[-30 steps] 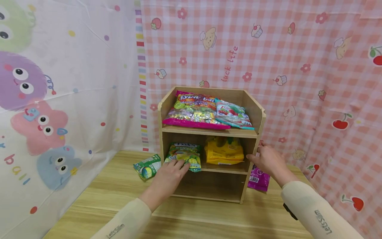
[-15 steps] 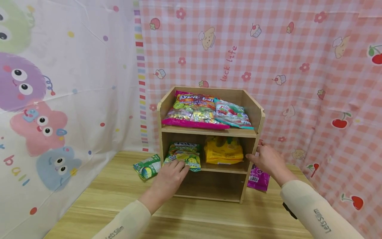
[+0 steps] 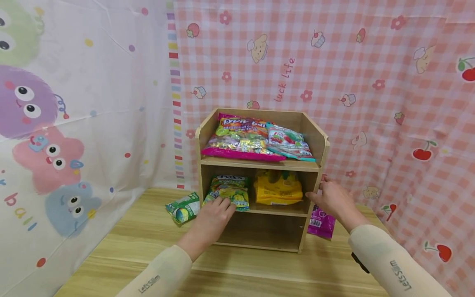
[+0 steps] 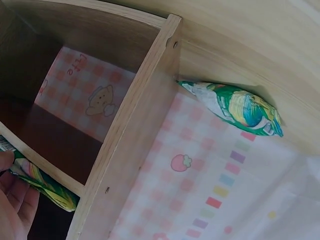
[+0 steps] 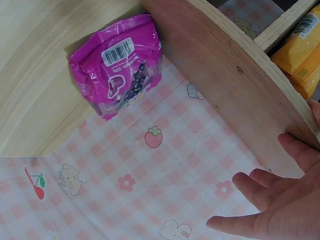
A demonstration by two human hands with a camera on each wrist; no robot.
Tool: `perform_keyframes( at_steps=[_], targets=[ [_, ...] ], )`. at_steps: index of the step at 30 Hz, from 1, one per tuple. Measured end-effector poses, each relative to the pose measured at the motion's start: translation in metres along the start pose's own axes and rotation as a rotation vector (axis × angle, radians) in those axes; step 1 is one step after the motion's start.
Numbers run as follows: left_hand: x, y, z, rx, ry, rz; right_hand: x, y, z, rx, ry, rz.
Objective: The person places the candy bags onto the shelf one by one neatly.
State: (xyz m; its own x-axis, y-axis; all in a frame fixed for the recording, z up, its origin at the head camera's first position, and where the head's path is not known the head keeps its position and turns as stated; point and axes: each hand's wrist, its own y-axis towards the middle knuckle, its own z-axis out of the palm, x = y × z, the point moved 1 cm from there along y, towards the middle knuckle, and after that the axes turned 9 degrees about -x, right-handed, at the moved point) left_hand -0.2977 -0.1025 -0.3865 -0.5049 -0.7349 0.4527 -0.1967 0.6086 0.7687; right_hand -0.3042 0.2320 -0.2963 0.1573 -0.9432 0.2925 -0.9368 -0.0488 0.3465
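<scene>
My left hand (image 3: 210, 220) is at the front of the middle shelf, its bent fingers and thumb at the near edge of a green candy bag (image 3: 231, 192). In the left wrist view the thumb and fingers meet that green bag just beyond the shelf board. My right hand (image 3: 335, 202) rests against the right side panel of the wooden shelf (image 3: 256, 164), thumb at the front edge. The right wrist view shows its fingers spread along the panel's outer face. A yellow candy bag (image 3: 279, 189) sits on the right of the same middle shelf.
The top tier bears a large pink-edged candy bag (image 3: 243, 138) and a light-blue candy bag (image 3: 289, 141). On the wooden table (image 3: 130, 247), another green bag (image 3: 184, 207) lies left of the shelf and a purple bag (image 3: 322, 222) right of it. Printed curtains (image 3: 334, 62) hang behind.
The green bag on the middle shelf has slid back slightly, its front edge now lower and further in, with my left hand at it. My right hand stays in place.
</scene>
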Motion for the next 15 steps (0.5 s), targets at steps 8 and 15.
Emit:
perform_keyframes(
  at_steps=[8,15],
  targets=[
    [-0.0029,-0.0086,0.0008,-0.095,-0.004,0.003,0.0008,0.0009,0.0002,-0.003,-0.003,0.002],
    [-0.0031,-0.0060,0.0029,-0.048,-0.034,-0.017,-0.0005,0.0004,0.0009,0.000,-0.011,0.005]
  ],
)
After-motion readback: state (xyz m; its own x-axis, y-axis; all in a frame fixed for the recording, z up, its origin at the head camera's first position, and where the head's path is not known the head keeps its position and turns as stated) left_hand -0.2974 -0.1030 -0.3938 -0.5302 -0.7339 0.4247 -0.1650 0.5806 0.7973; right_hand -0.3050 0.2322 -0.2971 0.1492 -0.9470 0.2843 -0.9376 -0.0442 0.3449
